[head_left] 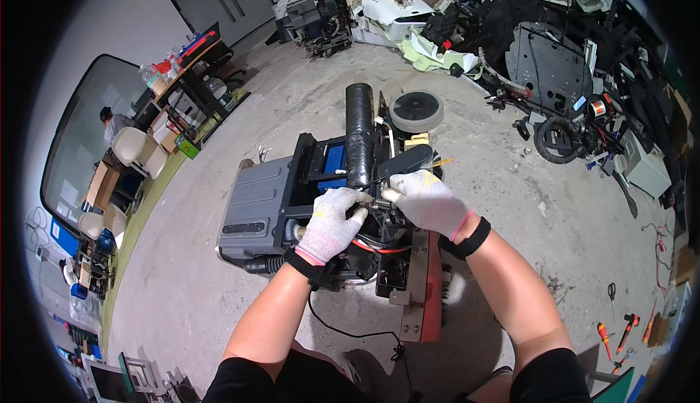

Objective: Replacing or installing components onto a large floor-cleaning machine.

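Observation:
A grey and black floor-cleaning machine (259,206) lies on its side on the concrete floor, its inner parts exposed. A black padded handle tube (359,129) rises from its middle. My left hand (332,221), in a grey knit glove, grips a small metal fitting beside the base of the tube. My right hand (426,199), gloved the same way, pinches the other end of that fitting, fingertips almost touching the left hand. A red hose (379,248) curves just below both hands. A red-edged metal plate (430,293) sticks out toward me.
A grey wheel (415,110) lies beyond the machine. Piles of dismantled machines and black parts (554,60) fill the back and right. Screwdrivers and pliers (616,334) lie on the floor at lower right. Desks, chairs and a seated person (113,122) are far left.

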The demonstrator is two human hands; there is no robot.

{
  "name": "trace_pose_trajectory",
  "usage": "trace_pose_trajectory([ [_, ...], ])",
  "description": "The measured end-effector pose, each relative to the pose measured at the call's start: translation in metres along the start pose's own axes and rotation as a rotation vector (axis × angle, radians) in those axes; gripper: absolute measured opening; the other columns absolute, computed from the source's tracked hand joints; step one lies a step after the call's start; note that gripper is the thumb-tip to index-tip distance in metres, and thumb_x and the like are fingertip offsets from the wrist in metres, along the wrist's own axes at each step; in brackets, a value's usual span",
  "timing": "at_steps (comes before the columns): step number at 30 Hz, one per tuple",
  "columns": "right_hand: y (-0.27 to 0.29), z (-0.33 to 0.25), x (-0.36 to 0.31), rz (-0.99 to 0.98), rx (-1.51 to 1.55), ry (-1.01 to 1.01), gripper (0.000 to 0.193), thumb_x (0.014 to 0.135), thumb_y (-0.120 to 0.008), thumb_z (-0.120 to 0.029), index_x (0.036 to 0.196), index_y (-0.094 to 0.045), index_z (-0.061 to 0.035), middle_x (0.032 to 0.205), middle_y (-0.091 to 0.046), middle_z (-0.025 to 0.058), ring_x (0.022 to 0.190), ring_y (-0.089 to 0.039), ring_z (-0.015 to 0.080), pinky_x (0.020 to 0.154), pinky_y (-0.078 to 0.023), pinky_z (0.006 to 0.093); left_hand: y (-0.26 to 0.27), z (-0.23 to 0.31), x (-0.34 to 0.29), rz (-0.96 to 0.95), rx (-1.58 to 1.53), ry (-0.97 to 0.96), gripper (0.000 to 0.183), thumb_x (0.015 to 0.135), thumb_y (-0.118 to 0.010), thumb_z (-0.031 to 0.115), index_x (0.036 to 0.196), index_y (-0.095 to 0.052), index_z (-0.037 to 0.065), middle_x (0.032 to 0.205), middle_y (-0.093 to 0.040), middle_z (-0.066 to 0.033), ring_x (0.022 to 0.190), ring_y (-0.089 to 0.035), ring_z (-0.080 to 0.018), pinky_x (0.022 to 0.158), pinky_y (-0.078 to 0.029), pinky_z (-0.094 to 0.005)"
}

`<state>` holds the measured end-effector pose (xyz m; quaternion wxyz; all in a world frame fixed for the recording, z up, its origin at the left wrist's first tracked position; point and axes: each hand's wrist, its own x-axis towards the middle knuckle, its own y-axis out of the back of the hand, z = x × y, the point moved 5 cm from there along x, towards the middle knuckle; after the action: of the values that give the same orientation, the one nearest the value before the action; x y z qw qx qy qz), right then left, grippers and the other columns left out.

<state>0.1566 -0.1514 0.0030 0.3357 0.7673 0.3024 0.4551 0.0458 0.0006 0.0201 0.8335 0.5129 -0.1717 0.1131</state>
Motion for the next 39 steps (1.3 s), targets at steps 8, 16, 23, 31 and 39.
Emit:
trace_pose_trajectory([
  [8, 0.009, 0.002, 0.036, -0.252, 0.217, -0.296, 0.033, 0.096, -0.061, -0.029, 0.091, -0.070, 0.0029, 0.090, -0.070, 0.0272, 0.091, -0.067, 0.0459, 0.081, -0.053, 0.0512, -0.006, -0.015, -0.002, 0.077, -0.127, 0.079, 0.021, 0.082, -0.075, 0.007, 0.102, -0.072, 0.004, 0.102, -0.072, -0.0142, 0.101, -0.068, -0.0327, 0.092, -0.052, -0.0421],
  [16, 0.021, -0.018, 0.036, -0.364, 0.080, -0.280, 0.028, 0.096, -0.059, -0.029, 0.095, -0.069, -0.0028, 0.091, -0.069, 0.0253, 0.093, -0.068, 0.0430, 0.083, -0.053, 0.0519, -0.008, -0.025, 0.001, 0.022, -0.167, 0.093, 0.025, 0.086, -0.075, 0.008, 0.109, -0.071, 0.001, 0.106, -0.073, -0.0182, 0.104, -0.070, -0.0338, 0.093, -0.054, -0.0395],
  [23, 0.001, -0.054, 0.053, -0.304, 0.168, -0.018, 0.022, 0.095, -0.060, -0.024, 0.103, -0.064, -0.0042, 0.087, -0.070, 0.0231, 0.086, -0.068, 0.0437, 0.076, -0.054, 0.0504, -0.006, -0.027, -0.004, 0.003, -0.065, -0.051, 0.026, 0.083, -0.075, 0.009, 0.108, -0.069, 0.002, 0.100, -0.072, -0.0181, 0.097, -0.068, -0.0373, 0.084, -0.052, -0.0441],
  [31, 0.023, -0.034, 0.036, -0.204, 0.009, -0.190, 0.027, 0.102, -0.050, -0.023, 0.100, -0.057, 0.0028, 0.087, -0.066, 0.0282, 0.088, -0.066, 0.0457, 0.079, -0.053, 0.0538, -0.003, -0.024, -0.008, 0.074, -0.162, -0.113, 0.039, 0.078, -0.079, 0.008, 0.115, -0.069, 0.003, 0.100, -0.071, -0.0178, 0.096, -0.067, -0.0370, 0.087, -0.051, -0.0445],
  [39, 0.018, -0.012, 0.022, -0.158, -0.106, -0.054, 0.023, 0.102, -0.051, -0.017, 0.100, -0.062, 0.0030, 0.101, -0.065, 0.0258, 0.089, -0.067, 0.0411, 0.076, -0.055, 0.0500, -0.004, -0.022, -0.007, -0.001, -0.119, -0.040, 0.040, 0.080, -0.078, 0.009, 0.119, -0.070, 0.005, 0.104, -0.071, -0.0176, 0.101, -0.067, -0.0371, 0.092, -0.049, -0.0449],
])
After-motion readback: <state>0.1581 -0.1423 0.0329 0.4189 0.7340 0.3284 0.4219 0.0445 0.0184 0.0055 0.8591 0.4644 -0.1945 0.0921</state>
